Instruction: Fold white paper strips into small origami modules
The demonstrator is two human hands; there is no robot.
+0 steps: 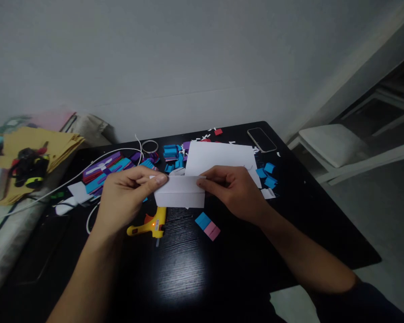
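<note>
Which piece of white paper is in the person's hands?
The small creased paper, pinched near its upper corners by the left hand and right hand; the large white sheet and white scraps lie on the table.

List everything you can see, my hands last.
Table: one, black, below
Wall: one, grey, behind
Creased paper: one, white, held centre
Glue gun: one, yellow, centre-left
Two-tone piece: one, blue and pink, centre
Paper sheet: one, white, rear centre
Blue pieces: several, blue, sheet's right
Paper bundles: several, purple, blue, red, left
Phone: one, dark, rear right
Ring: one, pale, rear
Cable: some, white, left
Yellow sheets: several, yellow, left
Seat: one, white, right
Left hand: one, bare, paper's left
Right hand: one, bare, paper's right
</note>
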